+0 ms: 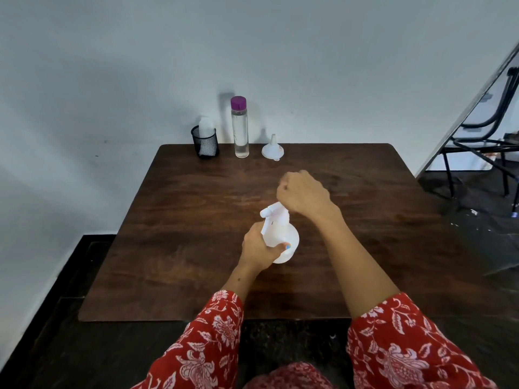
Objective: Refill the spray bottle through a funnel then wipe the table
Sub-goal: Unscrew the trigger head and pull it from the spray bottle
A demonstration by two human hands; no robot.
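Observation:
A white spray bottle (282,240) stands upright in the middle of the dark wooden table (196,248). My left hand (259,247) grips its round body from the left. My right hand (304,193) sits over the spray head from behind, fingers curled around the top of the trigger head. A white funnel (273,148) lies mouth-down near the table's far edge. Left of it stands a tall clear bottle (240,130) with a purple cap, holding clear liquid.
A black mesh cup (205,141) holding something white stands at the far left of the table's back edge, against the pale wall. Black chair frames (483,153) and a leaning board stand to the right on a dark floor.

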